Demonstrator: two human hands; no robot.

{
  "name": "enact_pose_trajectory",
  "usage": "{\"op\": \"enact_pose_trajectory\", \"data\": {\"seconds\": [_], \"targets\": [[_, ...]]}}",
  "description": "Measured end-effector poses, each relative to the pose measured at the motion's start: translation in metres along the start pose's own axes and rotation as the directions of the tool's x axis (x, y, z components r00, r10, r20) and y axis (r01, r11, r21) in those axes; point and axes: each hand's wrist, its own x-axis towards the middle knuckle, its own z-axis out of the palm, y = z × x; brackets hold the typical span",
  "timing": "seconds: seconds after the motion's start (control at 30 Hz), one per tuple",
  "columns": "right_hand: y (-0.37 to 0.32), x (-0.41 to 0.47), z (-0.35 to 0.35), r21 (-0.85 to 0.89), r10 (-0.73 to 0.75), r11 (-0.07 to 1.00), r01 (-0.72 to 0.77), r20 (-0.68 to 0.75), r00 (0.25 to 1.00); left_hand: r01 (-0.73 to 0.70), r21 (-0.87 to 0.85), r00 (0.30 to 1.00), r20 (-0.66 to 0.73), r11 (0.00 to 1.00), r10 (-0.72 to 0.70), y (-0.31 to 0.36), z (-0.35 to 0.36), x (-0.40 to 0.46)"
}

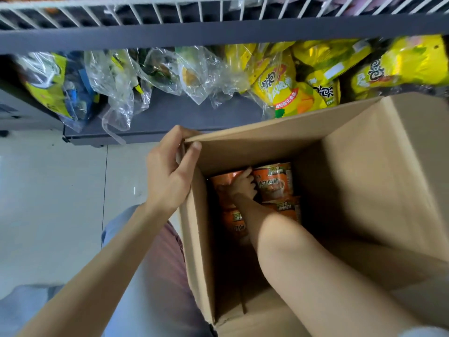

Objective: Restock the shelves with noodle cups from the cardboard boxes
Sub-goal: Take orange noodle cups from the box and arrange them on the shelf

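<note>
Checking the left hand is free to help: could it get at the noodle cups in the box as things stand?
Probably not yet. The left hand grips the cardboard box corner, and the right hand and forearm already fill the narrow way down to the noodle cups.

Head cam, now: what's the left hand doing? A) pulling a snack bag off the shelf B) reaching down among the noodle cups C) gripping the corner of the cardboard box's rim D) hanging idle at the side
C: the left hand pinches the top corner of the cardboard box, thumb inside the rim, while the right hand is down among the orange noodle cups.
</note>
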Motion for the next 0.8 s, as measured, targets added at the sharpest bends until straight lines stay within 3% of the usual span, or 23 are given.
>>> {"op": "enact_pose_trajectory", "data": {"seconds": [0.1,0.3,0.37,0.47,0.57,0.7,0.8], "targets": [[-0.001,0.003,-0.007,0.028,0.035,0.999,-0.035,0.008,0.999,0.031,0.065,0.999,0.035,0.997,-0.034,0.004,-0.005,0.006],[-0.007,-0.017,-0.054,0.156,0.032,0.987,-0.029,-0.014,0.999,-0.087,0.340,0.996,0.064,0.936,0.069,0.014,-0.015,0.030],[-0.012,-0.025,-0.085,0.196,-0.014,0.980,0.019,-0.026,1.000,-0.092,0.370,0.996,0.048,0.924,0.080,0.015,-0.016,0.043],[-0.021,-0.043,-0.140,0.098,-0.077,0.992,0.076,0.008,0.997,-0.151,0.413,0.988,0.075,0.898,0.131,0.016,-0.018,0.066],[-0.021,-0.076,-0.190,0.106,-0.192,0.975,0.195,-0.040,0.981,-0.166,0.428,0.986,0.069,0.888,0.151,0.017,-0.030,0.092],[-0.007,-0.124,-0.228,0.261,-0.310,0.902,0.345,-0.163,0.936,-0.190,0.520,0.982,0.095,0.833,0.164,0.016,-0.041,0.112],[0.002,-0.157,-0.251,0.397,-0.363,0.802,0.447,-0.271,0.891,-0.210,0.463,0.978,0.081,0.861,0.195,0.021,-0.042,0.117]]}}
